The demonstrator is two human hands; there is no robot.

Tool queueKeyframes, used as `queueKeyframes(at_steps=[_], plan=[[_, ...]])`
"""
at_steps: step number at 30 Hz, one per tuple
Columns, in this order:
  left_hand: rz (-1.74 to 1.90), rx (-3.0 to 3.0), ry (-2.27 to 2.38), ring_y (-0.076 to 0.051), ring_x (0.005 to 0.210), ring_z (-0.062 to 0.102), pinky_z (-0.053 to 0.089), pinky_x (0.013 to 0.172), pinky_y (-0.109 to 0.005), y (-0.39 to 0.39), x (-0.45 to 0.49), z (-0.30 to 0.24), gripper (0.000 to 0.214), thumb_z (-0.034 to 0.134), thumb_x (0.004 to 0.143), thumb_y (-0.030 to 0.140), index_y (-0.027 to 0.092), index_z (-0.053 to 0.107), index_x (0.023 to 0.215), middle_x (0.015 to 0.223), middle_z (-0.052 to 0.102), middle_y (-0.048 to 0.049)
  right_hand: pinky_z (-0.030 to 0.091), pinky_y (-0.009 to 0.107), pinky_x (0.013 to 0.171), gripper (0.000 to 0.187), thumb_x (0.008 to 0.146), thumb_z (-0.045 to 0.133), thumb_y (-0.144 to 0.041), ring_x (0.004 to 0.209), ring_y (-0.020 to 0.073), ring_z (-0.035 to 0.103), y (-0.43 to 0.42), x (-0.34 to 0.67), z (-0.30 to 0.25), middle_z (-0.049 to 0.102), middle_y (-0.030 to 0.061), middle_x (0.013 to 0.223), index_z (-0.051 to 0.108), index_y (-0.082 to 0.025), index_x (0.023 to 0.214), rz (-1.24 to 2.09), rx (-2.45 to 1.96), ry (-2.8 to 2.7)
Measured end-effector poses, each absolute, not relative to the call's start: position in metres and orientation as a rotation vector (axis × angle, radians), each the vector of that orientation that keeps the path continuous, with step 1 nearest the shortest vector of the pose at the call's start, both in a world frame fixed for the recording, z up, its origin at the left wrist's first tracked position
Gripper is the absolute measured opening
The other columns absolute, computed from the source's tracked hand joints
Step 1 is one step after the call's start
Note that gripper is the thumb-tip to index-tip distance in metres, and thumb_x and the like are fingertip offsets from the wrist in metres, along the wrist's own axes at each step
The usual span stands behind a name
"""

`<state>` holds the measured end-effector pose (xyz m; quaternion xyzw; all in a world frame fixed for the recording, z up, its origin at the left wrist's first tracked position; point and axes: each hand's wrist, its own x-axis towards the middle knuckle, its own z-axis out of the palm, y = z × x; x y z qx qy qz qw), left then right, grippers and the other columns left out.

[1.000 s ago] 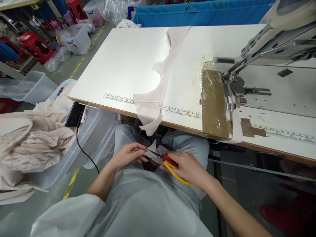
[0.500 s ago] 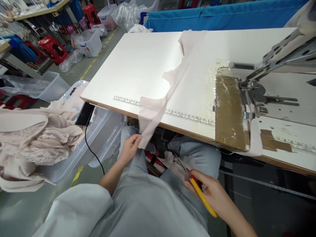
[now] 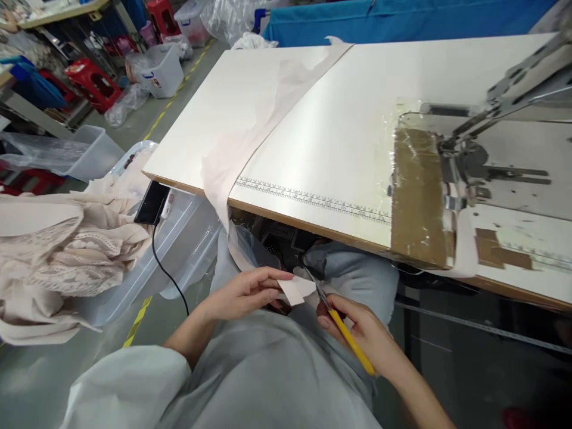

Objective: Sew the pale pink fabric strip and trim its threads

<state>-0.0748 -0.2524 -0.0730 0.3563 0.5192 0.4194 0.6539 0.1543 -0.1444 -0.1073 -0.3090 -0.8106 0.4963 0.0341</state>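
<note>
My left hand (image 3: 243, 293) pinches the near end of a long pale pink fabric strip (image 3: 254, 140) in front of my lap. From there the strip hangs over the table's front edge and runs back across the white tabletop. A short flap of the fabric sticks out past my fingertips. My right hand (image 3: 357, 325) is closed round scissors (image 3: 351, 339) with a yellow handle. Their blades point up and left, close to the flap; whether they touch it I cannot tell. Some thin pale material lies by the blades, partly hidden by my right hand.
A sewing machine (image 3: 465, 161) with a brown taped block (image 3: 415, 202) stands on the right of the white table (image 3: 330, 137). On the left, pale garments (image 3: 75, 256) are heaped over a clear plastic bin (image 3: 179, 238), with a phone (image 3: 152, 204) and its cable beside them.
My left hand has moved right and slightly down with the strip's end, near the scissors. The strip has slid left and towards me on the table. My right hand has shifted slightly left.
</note>
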Motion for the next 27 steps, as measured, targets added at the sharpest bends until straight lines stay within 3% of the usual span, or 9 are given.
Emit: queueKeyframes(at_steps=[3,6,9,14,18,27], plan=[[0.954,1.013,1.477,-0.014,0.075,0.059,0.046,0.066,-0.023,-0.242,-0.070,-0.071,0.026,0.060,0.088,0.042,0.018,0.070,0.093,0.086,0.064,-0.0052,0.042,0.029,0.057,0.038,0.090,0.046,-0.054,0.062,0.0185,0.051,-0.143,0.159,-0.103,0.054,0.0013,0.067,0.048,-0.022,0.071,1.577,-0.939,-2.543],[0.978,1.207,1.684,-0.010,0.066,0.048,0.041,0.062,-0.022,-0.241,-0.070,-0.078,0.025,0.062,0.087,0.038,0.017,0.067,0.076,0.093,0.057,-0.0050,0.042,0.029,0.058,0.038,0.090,0.047,-0.056,0.063,0.0185,0.051,-0.142,0.161,-0.100,0.054,0.0013,0.069,0.048,-0.022,0.073,1.606,-0.939,-2.599],[0.968,1.186,1.677,-0.007,0.060,0.046,0.039,0.057,-0.022,-0.244,-0.069,-0.079,0.029,0.059,0.088,0.041,0.016,0.062,0.074,0.102,0.058,-0.0065,0.039,0.027,0.056,0.039,0.090,0.048,-0.056,0.062,0.0170,0.048,-0.140,0.156,-0.099,0.052,0.0002,0.068,0.045,-0.022,0.072,1.619,-0.892,-2.644],[0.877,0.766,1.363,-0.011,0.043,0.055,0.040,0.046,-0.021,-0.245,-0.067,-0.078,0.043,0.056,0.085,0.060,0.017,0.056,0.088,0.051,0.059,0.0018,0.037,0.025,0.053,0.043,0.089,0.047,-0.061,0.061,0.0147,0.043,-0.133,0.146,-0.099,0.048,-0.0014,0.067,0.045,-0.021,0.072,1.713,-0.793,-2.627],[0.893,0.601,1.245,-0.018,0.057,0.069,0.048,0.052,-0.022,-0.242,-0.068,-0.083,0.050,0.064,0.078,0.063,0.015,0.057,0.088,0.062,0.070,-0.0056,0.033,0.024,0.051,0.047,0.088,0.047,-0.063,0.059,0.0126,0.037,-0.129,0.145,-0.101,0.040,-0.0038,0.064,0.043,-0.021,0.068,1.774,-0.719,-2.644],[0.927,0.500,1.222,-0.016,0.052,0.068,0.046,0.047,-0.019,-0.238,-0.071,-0.091,0.050,0.068,0.074,0.063,0.015,0.057,0.077,0.056,0.067,-0.0038,0.028,0.024,0.049,0.048,0.089,0.043,-0.063,0.056,0.0115,0.032,-0.128,0.141,-0.102,0.032,-0.0058,0.061,0.037,-0.022,0.065,1.813,-0.700,-2.703]])
